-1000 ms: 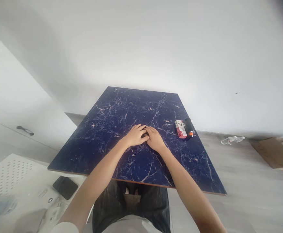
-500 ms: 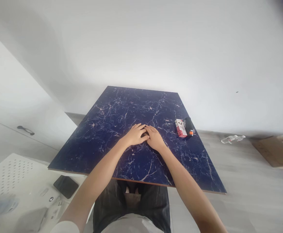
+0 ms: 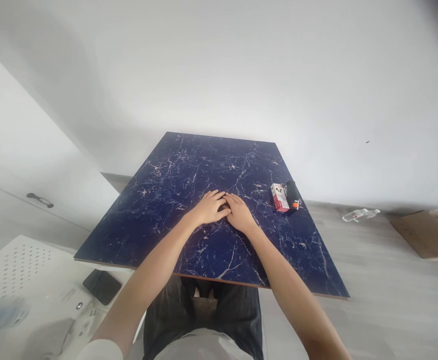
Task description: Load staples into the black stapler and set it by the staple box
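Observation:
Both hands rest palm down near the middle of a dark blue, marble-patterned tabletop (image 3: 211, 160). My left hand (image 3: 210, 207) lies flat, fingers a little spread, with nothing in it. Beside it, my right hand (image 3: 239, 212) is also flat on the surface, its fingertips close to those of my left hand. To the right of my right hand sit a small red and white box (image 3: 279, 198) and, against it, a black item with an orange part (image 3: 292, 196).
A black phone (image 3: 102, 287) lies on a white surface (image 3: 59, 270) at lower left, near a white cabinet with a dark handle (image 3: 40, 200). Clear plastic bottles (image 3: 355, 215) and brown cardboard (image 3: 425, 233) are on the floor at right. A pale wall stands behind the table.

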{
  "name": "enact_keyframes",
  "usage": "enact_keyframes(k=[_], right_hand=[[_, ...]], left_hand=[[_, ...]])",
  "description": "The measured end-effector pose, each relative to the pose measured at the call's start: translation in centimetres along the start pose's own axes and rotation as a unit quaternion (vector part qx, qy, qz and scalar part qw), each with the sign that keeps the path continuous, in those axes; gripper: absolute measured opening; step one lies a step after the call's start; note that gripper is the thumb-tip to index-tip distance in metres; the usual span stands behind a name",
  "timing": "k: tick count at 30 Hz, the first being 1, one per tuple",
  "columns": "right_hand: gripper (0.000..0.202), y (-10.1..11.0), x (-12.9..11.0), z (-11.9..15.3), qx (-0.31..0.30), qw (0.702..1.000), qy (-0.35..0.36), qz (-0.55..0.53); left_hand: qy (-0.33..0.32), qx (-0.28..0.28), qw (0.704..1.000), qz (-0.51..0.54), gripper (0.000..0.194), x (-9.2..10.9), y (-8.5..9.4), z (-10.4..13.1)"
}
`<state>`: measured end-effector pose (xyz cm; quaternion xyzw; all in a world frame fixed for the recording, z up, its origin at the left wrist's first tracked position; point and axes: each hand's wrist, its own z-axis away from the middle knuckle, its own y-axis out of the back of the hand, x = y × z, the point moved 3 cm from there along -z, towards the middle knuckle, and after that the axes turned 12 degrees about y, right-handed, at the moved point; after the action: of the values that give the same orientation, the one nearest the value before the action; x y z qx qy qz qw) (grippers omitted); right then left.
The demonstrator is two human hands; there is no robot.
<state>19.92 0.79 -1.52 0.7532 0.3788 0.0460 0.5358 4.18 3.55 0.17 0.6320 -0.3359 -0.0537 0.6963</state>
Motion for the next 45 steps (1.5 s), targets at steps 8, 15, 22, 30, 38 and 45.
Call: enact_keyframes(k=[8, 15, 22, 30, 38, 45], right_hand=[[0.048, -0.2, 0.2, 0.0, 0.001, 1.0, 0.003, -0.002], [0.057, -0.1, 0.1, 0.0, -0.004, 1.0, 0.004, -0.002], [0.054, -0.2, 0.2, 0.0, 0.001, 1.0, 0.006, 0.003], [0.051, -0.1, 0.2, 0.0, 0.006, 1.0, 0.014, 0.002], [0.053, 3.0, 0.6, -0.1, 0.113, 0.99, -0.054, 0.059], [0.067, 9.9, 6.5, 4.5, 0.279, 0.872, -0.338, 0.217]], left_hand=[[0.0, -0.002, 1.0, 0.0, 0.061, 0.0, 0.1, 0.0], [0.004, 0.001, 1.0, 0.008, 0.057, 0.0, 0.0, 0.0], [0.004, 0.005, 1.0, -0.003, 0.057, 0.1, 0.0, 0.0], [0.005, 0.0, 1.0, -0.009, 0.056, 0.4, 0.3, 0.1], [0.037, 0.072, 0.997, -0.007, 0.06, 0.4, 0.8, -0.1], [0.055, 0.096, 0.994, -0.014, 0.052, 0.0, 1.1, -0.2]])
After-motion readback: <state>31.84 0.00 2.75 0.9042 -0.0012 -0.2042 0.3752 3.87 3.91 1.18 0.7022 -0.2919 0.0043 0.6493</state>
